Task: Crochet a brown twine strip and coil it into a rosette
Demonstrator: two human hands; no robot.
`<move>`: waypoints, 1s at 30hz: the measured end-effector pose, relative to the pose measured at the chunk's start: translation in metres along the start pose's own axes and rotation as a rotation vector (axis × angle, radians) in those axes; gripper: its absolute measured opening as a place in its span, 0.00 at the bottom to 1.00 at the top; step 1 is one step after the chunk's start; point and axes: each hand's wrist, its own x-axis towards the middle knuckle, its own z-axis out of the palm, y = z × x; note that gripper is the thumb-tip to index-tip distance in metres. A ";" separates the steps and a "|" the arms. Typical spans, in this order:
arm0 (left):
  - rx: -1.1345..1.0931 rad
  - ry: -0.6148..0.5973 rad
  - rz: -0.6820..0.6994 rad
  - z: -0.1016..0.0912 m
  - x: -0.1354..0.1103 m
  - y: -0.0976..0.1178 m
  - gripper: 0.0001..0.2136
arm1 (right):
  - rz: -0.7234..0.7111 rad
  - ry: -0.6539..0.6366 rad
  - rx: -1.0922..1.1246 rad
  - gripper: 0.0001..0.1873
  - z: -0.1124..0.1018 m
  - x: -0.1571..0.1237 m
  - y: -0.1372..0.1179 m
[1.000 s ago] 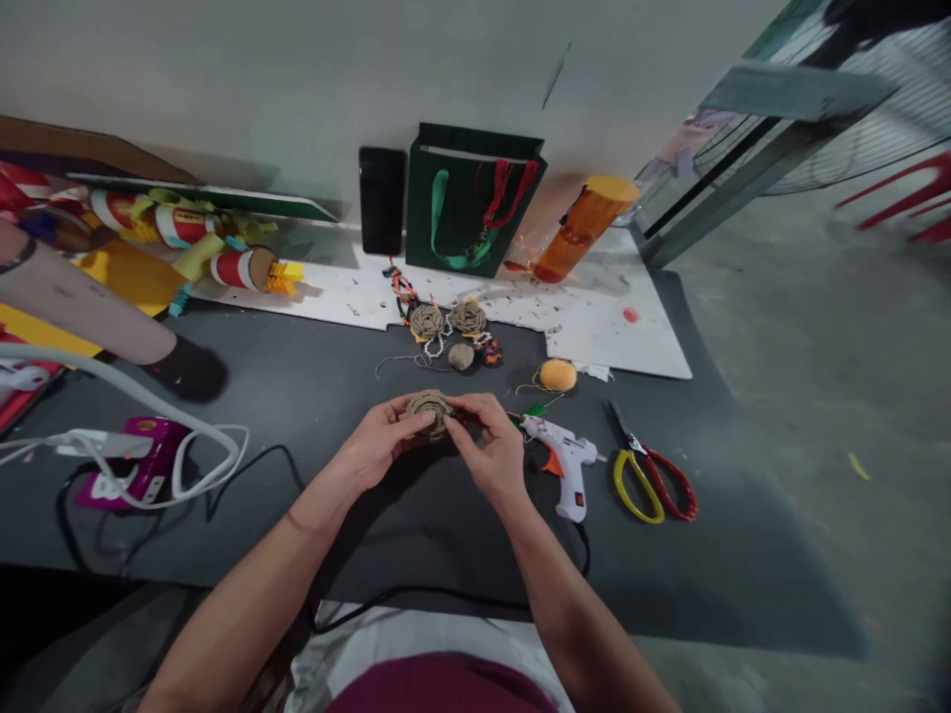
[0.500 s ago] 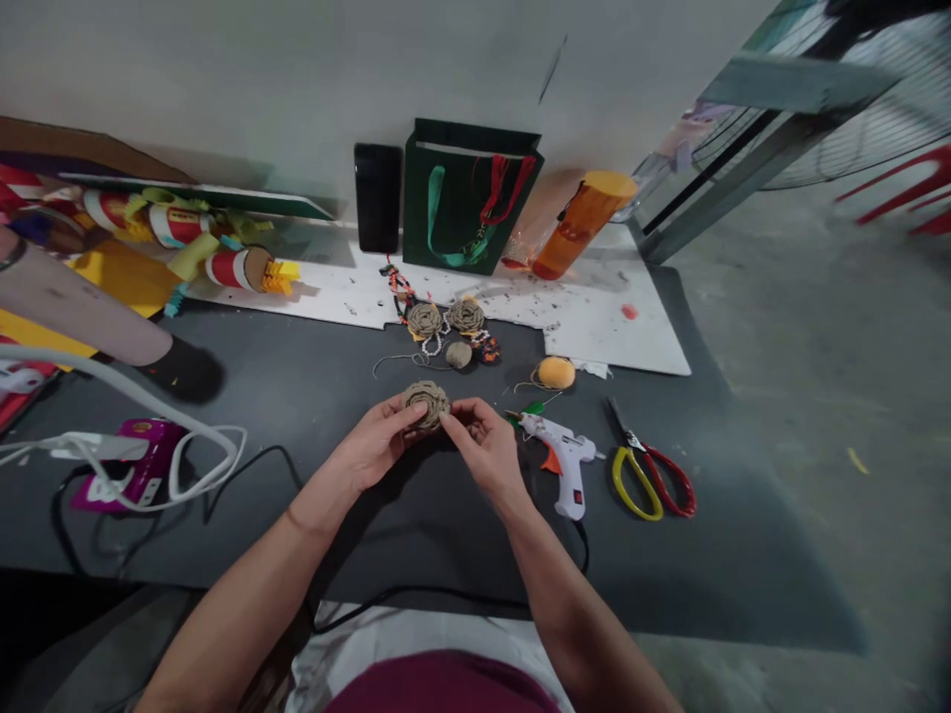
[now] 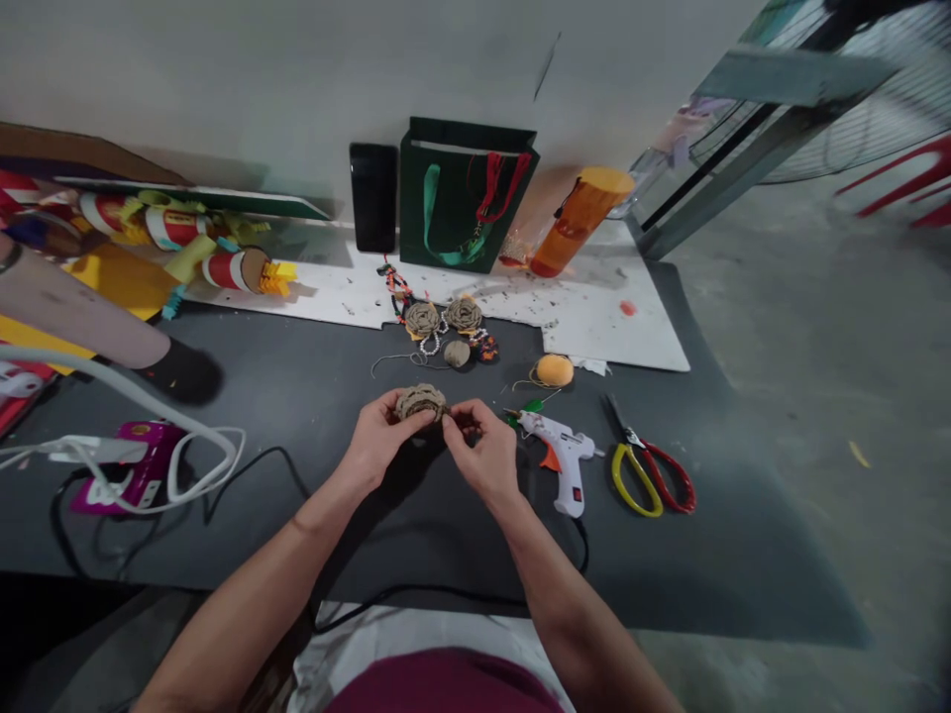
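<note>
Between my hands is a grey-brown crocheted rose (image 3: 420,398), tilted so its far edge stands up. My left hand (image 3: 381,436) grips its left side, thumb across the near part. The thumb and fingers of my right hand (image 3: 481,442) pinch its right edge. Just beyond lie two similar crocheted roses, a left one (image 3: 423,319) and a right one (image 3: 465,314), with bead strings beside them. A small ball of grey-brown yarn (image 3: 457,354) sits in front of these, its loose end trailing left. An orange yarn ball (image 3: 555,371) rests further right.
A white glue gun (image 3: 566,458) lies right of my right hand, near scissors (image 3: 645,465) with yellow and red handles. Behind stand a phone (image 3: 373,198), a dark green gift bag (image 3: 467,198) and an orange cylinder (image 3: 578,223). A purple power strip (image 3: 138,465) with cables is at left.
The rose has tipped, so its face shows less and its near side is lower. My left thumb has shifted right across it. My right hand keeps its pinch at the edge.
</note>
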 end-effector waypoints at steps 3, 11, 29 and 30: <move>-0.043 -0.009 -0.050 0.001 0.000 0.002 0.16 | 0.035 -0.006 0.061 0.06 0.000 0.001 0.001; -0.193 -0.060 -0.189 0.002 -0.002 0.006 0.16 | -0.002 -0.016 0.135 0.07 0.000 0.001 0.000; -0.164 -0.088 -0.185 0.001 -0.001 0.006 0.16 | -0.045 -0.019 0.134 0.11 0.002 -0.002 -0.002; -0.169 -0.087 -0.182 0.002 -0.002 0.005 0.16 | -0.035 -0.020 0.140 0.11 0.002 -0.002 -0.002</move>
